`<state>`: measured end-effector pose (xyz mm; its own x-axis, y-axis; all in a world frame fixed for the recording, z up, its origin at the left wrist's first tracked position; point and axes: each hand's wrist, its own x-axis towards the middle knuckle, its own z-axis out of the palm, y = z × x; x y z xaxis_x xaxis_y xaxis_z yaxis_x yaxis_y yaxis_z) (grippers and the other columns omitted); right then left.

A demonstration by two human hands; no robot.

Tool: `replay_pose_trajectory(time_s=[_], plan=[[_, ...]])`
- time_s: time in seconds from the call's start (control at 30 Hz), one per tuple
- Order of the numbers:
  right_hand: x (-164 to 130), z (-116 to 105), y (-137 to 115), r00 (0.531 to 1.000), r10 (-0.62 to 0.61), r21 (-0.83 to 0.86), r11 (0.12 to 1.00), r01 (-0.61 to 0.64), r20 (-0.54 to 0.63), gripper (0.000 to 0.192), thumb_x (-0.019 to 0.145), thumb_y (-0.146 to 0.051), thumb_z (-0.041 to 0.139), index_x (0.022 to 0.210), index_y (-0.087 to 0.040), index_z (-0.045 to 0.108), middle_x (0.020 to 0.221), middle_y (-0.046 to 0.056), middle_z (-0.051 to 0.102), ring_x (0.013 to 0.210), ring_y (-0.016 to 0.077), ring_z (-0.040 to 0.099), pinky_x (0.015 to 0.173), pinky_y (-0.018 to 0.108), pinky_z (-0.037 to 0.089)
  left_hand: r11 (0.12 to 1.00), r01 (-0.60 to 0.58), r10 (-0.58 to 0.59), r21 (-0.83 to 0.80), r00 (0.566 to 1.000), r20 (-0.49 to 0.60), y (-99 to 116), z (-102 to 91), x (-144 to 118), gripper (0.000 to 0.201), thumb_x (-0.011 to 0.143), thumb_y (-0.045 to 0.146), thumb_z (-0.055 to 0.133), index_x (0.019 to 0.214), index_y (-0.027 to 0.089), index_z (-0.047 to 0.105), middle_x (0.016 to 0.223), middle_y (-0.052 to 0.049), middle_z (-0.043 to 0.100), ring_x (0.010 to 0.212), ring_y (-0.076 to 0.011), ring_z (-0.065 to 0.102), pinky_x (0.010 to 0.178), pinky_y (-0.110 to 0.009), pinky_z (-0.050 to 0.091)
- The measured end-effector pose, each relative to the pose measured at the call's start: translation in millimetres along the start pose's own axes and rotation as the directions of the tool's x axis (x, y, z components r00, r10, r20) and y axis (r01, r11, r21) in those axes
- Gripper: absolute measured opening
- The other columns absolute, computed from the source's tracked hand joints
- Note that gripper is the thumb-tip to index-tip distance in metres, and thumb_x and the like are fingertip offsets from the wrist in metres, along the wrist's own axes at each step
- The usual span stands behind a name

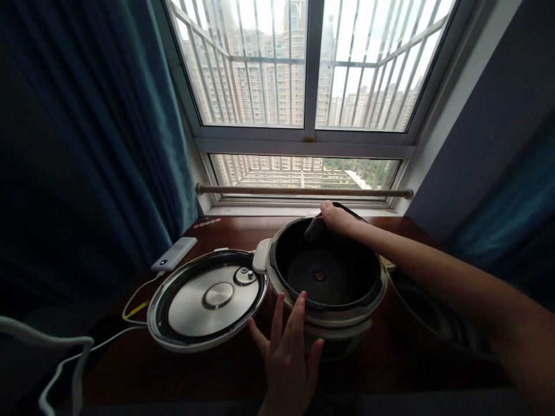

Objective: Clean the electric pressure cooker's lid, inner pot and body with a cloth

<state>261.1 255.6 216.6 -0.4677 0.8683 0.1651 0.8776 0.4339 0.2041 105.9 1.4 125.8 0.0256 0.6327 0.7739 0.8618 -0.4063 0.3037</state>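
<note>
An open white rice cooker (281,284) stands on a dark wooden table (203,375) below a window. Its hinged lid (208,299) lies flat to the left, metal inner plate up. My left hand (289,352) rests with fingers spread against the cooker's near rim and front wall. My right hand (335,218) reaches across to the far rim and presses a dark cloth (315,231) against the inside of the empty body, where the round heating plate (319,276) shows at the bottom.
A dark inner pot (433,315) sits to the right of the cooker, partly under my right arm. A white power bank (174,253) with white cables (130,303) lies at the left. Teal curtains (130,144) hang on both sides; a rod (303,190) crosses the window sill.
</note>
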Motion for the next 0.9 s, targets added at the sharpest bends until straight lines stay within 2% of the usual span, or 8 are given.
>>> replay_pose_trajectory(time_s=[0.2,0.33,0.43,0.57,0.73,0.83,0.9], plan=[[30,1,-49,0.988,-0.141,0.215,0.965,0.151,-0.066,0.023,0.090,-0.031,0.038,0.104,-0.014,0.044,0.108,0.014,0.048,0.082,0.0226,0.059,0.069,0.033,0.044,1.000,-0.013,0.013,0.005,1.000,0.019,1,-2.0,1,0.052,0.088,0.033,0.042,0.136,0.016,0.030,0.120,-0.009,0.059,0.130,-0.0264,0.032,0.105,-0.059,-0.002],[36,-4,-68,0.948,-0.278,0.351,0.882,0.315,-0.153,0.019,0.086,-0.029,0.043,0.096,-0.012,0.048,0.101,0.012,0.052,0.087,0.0200,0.054,0.074,0.030,0.041,1.000,-0.013,0.012,0.021,0.999,0.036,-2,-1.9,-1,0.055,0.088,0.035,0.042,0.137,0.015,0.028,0.120,-0.011,0.059,0.129,-0.0276,0.032,0.105,-0.059,-0.002],[36,-10,-82,0.895,-0.403,0.417,0.792,0.447,-0.193,0.013,0.079,-0.023,0.049,0.087,-0.014,0.050,0.090,0.008,0.054,0.083,0.0177,0.050,0.074,0.027,0.038,0.998,-0.043,0.038,0.048,0.995,0.089,-3,-2.8,-3,0.059,0.087,0.033,0.045,0.138,0.014,0.025,0.123,-0.012,0.057,0.131,-0.0281,0.029,0.104,-0.060,-0.002],[23,-22,-104,0.813,-0.539,0.485,0.662,0.571,-0.221,0.008,0.071,-0.020,0.049,0.078,-0.016,0.049,0.079,0.003,0.052,0.075,0.0152,0.047,0.069,0.025,0.036,0.999,-0.023,0.021,0.038,0.998,0.066,-3,-3.8,-3,0.059,0.086,0.033,0.046,0.138,0.014,0.025,0.122,-0.012,0.057,0.131,-0.0275,0.029,0.105,-0.059,-0.002],[-13,-40,-121,0.671,-0.696,0.502,0.498,0.707,-0.256,0.005,0.069,-0.021,0.047,0.072,-0.018,0.045,0.079,0.002,0.051,0.071,0.0131,0.045,0.066,0.024,0.035,1.000,-0.003,0.002,0.016,0.999,0.051,-1,-2.7,-2,0.059,0.084,0.030,0.048,0.137,0.015,0.029,0.123,-0.011,0.057,0.130,-0.0283,0.032,0.107,-0.056,0.001],[-29,-48,-124,0.603,-0.762,0.450,0.464,0.763,-0.237,0.005,0.068,-0.020,0.047,0.072,-0.018,0.045,0.081,0.003,0.053,0.070,0.0127,0.045,0.063,0.023,0.035,1.000,0.013,-0.013,0.016,0.999,0.031,0,-1.0,-3,0.057,0.084,0.027,0.047,0.137,0.015,0.029,0.123,-0.011,0.057,0.129,-0.0281,0.032,0.106,-0.057,0.003],[-33,-52,-127,0.577,-0.785,0.393,0.468,0.791,-0.225,0.004,0.068,-0.020,0.047,0.072,-0.018,0.047,0.082,0.003,0.055,0.070,0.0131,0.047,0.061,0.023,0.034,1.000,0.011,-0.012,0.023,0.999,0.034,-1,0.0,-4,0.057,0.084,0.027,0.046,0.137,0.015,0.028,0.124,-0.011,0.057,0.129,-0.0279,0.031,0.106,-0.058,0.004]])
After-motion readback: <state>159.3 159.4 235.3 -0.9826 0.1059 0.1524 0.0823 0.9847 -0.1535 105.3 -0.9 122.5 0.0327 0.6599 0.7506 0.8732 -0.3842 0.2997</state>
